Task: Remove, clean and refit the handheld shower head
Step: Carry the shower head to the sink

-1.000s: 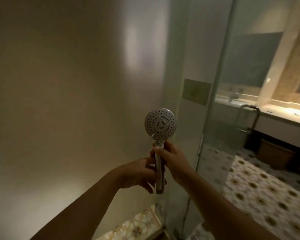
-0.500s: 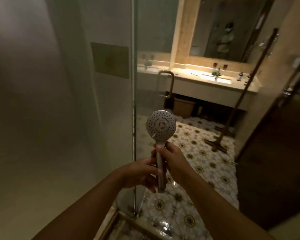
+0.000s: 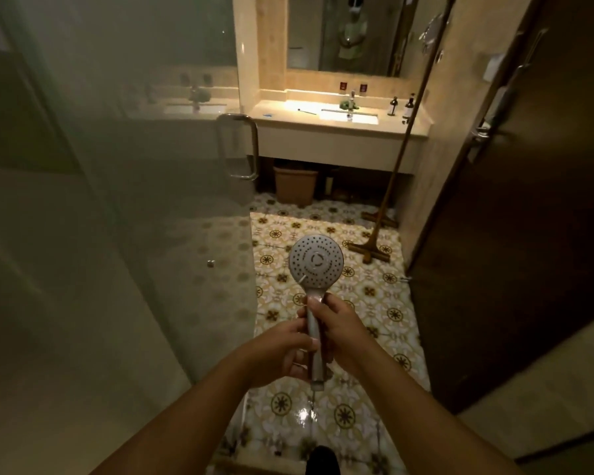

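Observation:
A chrome handheld shower head (image 3: 316, 265) stands upright in front of me, its round nozzle face turned toward the camera. No hose is attached at the handle's lower end. My right hand (image 3: 340, 329) grips the upper part of the handle, thumb across the neck. My left hand (image 3: 282, 351) holds the lower handle from the left side, fingers curled round it.
A glass shower door (image 3: 151, 200) with a metal pull handle (image 3: 242, 147) stands on the left. Ahead is a lit vanity counter (image 3: 336, 132) with a sink, bottles and a mirror. A bin (image 3: 294, 185) sits below. A long-handled floor wiper (image 3: 396, 159) leans at right beside a dark wooden door (image 3: 511, 217).
My view has swung right from the shower wall to the bathroom doorway and vanity. Both hands keep the same hold on the shower head, which stays centred and upright.

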Motion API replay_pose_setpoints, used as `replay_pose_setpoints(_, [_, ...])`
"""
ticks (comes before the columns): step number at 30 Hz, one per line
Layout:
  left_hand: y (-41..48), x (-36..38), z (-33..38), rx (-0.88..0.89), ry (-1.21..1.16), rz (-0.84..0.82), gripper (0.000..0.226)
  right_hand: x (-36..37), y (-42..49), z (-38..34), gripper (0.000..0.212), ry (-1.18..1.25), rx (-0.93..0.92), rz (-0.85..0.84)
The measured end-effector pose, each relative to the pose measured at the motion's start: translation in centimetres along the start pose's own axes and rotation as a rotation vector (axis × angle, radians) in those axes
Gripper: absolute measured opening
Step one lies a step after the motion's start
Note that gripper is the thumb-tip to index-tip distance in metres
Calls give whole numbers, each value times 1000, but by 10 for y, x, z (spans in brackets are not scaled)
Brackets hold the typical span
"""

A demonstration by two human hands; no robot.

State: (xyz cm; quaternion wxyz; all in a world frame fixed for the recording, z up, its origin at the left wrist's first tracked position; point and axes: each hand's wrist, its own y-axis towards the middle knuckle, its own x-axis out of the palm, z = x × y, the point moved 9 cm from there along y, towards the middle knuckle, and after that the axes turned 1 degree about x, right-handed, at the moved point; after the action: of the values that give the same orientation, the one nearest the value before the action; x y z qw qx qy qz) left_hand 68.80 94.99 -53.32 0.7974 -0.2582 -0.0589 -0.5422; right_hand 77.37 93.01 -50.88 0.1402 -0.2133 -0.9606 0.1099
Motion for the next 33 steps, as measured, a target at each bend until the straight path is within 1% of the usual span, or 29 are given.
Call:
replay_pose_setpoints(5, [94, -26, 32, 28, -16, 77, 41, -41, 92, -15, 23, 48, 30, 1])
replay_pose_setpoints(9, [163, -41, 64, -4, 23, 99, 37, -83, 163, -29, 24, 60, 81, 4])
replay_pose_setpoints(12, [204, -51, 91, -1, 32, 79, 33, -107, 209, -49, 23, 21, 99, -22])
replay_pose_setpoints(15, [239, -60, 115, 4, 31, 56, 38, -125, 246, -72, 23, 4, 91, -30])
replay_pose_setpoints(19, [285, -76, 140, 9, 53, 59, 27, -139, 287, -88, 25, 69, 85, -28])
replay_pose_setpoints(22, [320, -91, 157, 4, 125, 54, 25, -150, 319, -97, 28, 65, 79, -33])
replay_pose_setpoints(24, [344, -100, 170, 12, 117, 24, 25, -159, 346, -104, 29, 53, 75, -39])
replay_pose_setpoints(26, [371, -112, 186, 25, 90, 8, 27, -169, 379, -113, 30, 39, 77, -44])
replay_pose_setpoints(29, [421, -136, 209, 36, 83, -1, 35, -183, 437, -123, 37, 29, 89, -40])
replay_pose_setpoints(33, [497, -172, 244, 10, 73, -31, 37, -209, 523, -136, 48, 51, 115, 14])
